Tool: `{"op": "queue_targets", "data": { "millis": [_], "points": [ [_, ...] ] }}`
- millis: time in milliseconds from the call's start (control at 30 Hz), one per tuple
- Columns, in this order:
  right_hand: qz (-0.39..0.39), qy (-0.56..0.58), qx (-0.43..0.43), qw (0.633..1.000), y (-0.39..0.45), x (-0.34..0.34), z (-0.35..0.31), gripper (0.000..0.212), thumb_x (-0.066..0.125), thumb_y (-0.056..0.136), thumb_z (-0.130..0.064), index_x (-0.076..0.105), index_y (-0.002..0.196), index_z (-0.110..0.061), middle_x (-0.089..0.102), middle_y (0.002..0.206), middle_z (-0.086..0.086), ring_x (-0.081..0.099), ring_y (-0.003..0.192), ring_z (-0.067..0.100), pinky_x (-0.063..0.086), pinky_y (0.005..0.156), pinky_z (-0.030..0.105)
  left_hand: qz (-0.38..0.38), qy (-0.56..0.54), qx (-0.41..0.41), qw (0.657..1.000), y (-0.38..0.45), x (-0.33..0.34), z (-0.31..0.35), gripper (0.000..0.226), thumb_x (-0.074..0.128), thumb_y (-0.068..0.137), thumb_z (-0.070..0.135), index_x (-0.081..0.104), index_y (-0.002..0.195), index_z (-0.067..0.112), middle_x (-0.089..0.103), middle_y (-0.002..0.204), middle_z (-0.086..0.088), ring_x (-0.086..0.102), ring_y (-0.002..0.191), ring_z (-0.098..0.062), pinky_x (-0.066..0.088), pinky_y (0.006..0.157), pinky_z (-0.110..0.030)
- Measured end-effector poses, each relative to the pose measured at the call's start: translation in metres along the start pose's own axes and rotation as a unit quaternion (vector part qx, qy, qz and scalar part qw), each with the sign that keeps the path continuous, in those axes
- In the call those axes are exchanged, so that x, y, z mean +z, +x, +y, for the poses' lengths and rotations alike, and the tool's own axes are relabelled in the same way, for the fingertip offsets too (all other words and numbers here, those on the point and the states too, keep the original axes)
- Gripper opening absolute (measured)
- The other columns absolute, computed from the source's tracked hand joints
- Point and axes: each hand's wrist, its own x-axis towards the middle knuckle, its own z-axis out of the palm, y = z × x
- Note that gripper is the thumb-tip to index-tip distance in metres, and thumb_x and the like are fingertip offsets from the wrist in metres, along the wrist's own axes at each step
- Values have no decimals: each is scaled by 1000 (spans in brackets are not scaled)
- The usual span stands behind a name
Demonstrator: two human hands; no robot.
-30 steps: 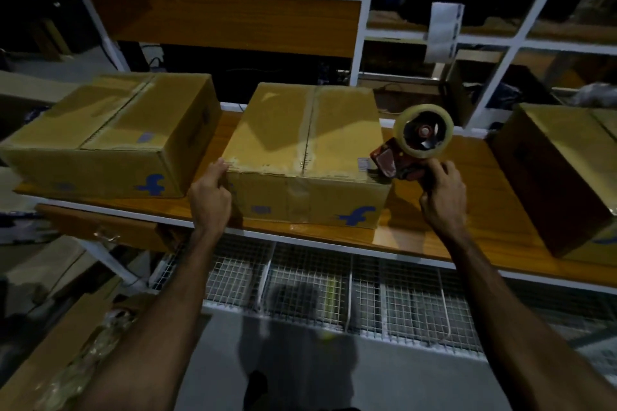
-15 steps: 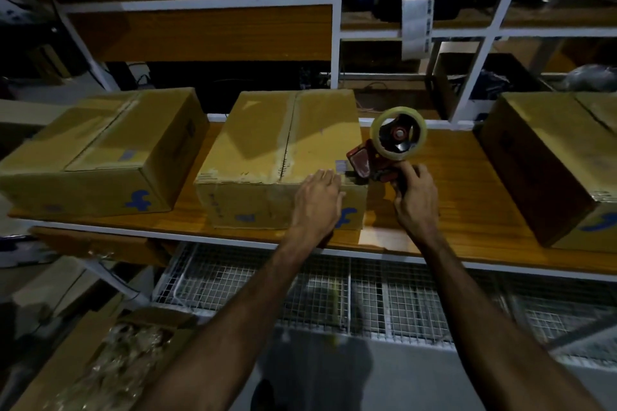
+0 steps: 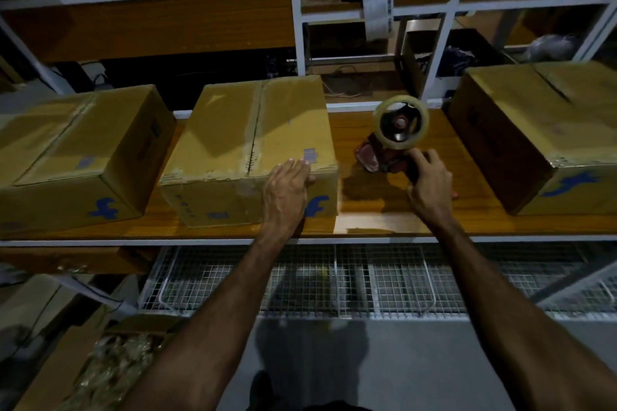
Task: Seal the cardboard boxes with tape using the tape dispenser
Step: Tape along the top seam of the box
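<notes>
Three cardboard boxes with blue logos stand on a wooden shelf (image 3: pixel 384 217). The middle box (image 3: pixel 233 137) has tape along its centre seam and front top edge. My left hand (image 3: pixel 287 187) rests with straight fingers on that box's front right top corner, next to a barcode label. My right hand (image 3: pixel 429 185) grips the handle of a red tape dispenser (image 3: pixel 389 143) carrying a clear tape roll, on the shelf just right of the middle box and apart from it. The left box (image 3: pixel 76 150) looks taped. The right box (image 3: pixel 541 123) shows a dark open seam.
White metal uprights (image 3: pixel 444 27) and upper shelves with dark clutter rise behind the boxes. A wire mesh rack (image 3: pixel 334 280) lies below the shelf. An open carton with crumpled clear plastic (image 3: pixel 110 374) sits on the floor at lower left.
My left hand moved from the middle box's front left corner to its front right corner. The tape dispenser came off the box's right edge and now sits to its right on the shelf.
</notes>
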Motion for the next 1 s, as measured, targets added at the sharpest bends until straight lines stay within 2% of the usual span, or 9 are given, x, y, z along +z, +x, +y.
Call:
{"op": "queue_targets", "data": {
  "millis": [167, 267, 367, 500, 700, 833, 1000],
  "points": [
    [-11, -113, -45, 992, -8, -36, 44, 52, 62, 94, -2, 53, 139, -28, 52, 122, 13, 54, 110, 35, 46, 91, 56, -3, -14, -8, 1000, 0, 1, 1, 34, 68, 97, 13, 70, 130, 6, 69, 133, -16, 64, 128, -34, 44, 115, -53],
    [-31, -202, -126, 971, 1, -45, 36, 59, 68, 89, -4, 54, 140, -31, 52, 121, 15, 53, 108, 37, 45, 87, 52, 4, -18, -7, 1000, 0, 0, 1, 32, 69, 98, 14, 70, 129, 7, 70, 132, -16, 65, 127, -35, 44, 114, -53],
    [-76, -274, -206, 936, 6, -48, 24, 61, 72, 88, -14, 54, 143, -35, 49, 127, 16, 53, 111, 36, 46, 88, 52, 7, -26, -3, 1000, 0, 0, 2, 31, 69, 100, 16, 71, 129, 8, 70, 133, -15, 64, 128, -34, 44, 114, -54],
    [-109, -296, -245, 917, 5, -38, 13, 59, 70, 91, -18, 51, 144, -35, 46, 131, 18, 57, 109, 37, 49, 86, 51, 5, -32, -8, 999, -1, -1, 3, 30, 69, 100, 16, 71, 128, 8, 70, 133, -14, 64, 128, -34, 45, 114, -54],
    [-99, -319, -234, 913, 1, -20, 2, 51, 68, 94, -22, 50, 141, -31, 48, 133, 19, 58, 109, 38, 48, 87, 54, 0, -38, -23, 999, -1, -4, 7, 30, 68, 100, 15, 71, 129, 9, 69, 134, -13, 63, 129, -33, 42, 116, -53],
    [-135, -357, -193, 904, 1, -10, 8, 56, 69, 97, -27, 45, 147, -34, 45, 137, 16, 56, 114, 36, 46, 90, 52, -8, -35, -29, 999, -1, -6, 9, 31, 66, 100, 15, 69, 131, 9, 68, 136, -13, 62, 130, -32, 39, 117, -50],
    [-120, -267, -96, 951, -1, -1, 32, 55, 67, 97, -16, 46, 146, -30, 48, 130, 18, 58, 111, 37, 51, 90, 58, -20, -36, -44, 998, 0, -5, 12, 31, 64, 101, 12, 69, 131, 9, 67, 137, -13, 61, 132, -33, 34, 119, -48]
  ]
}}
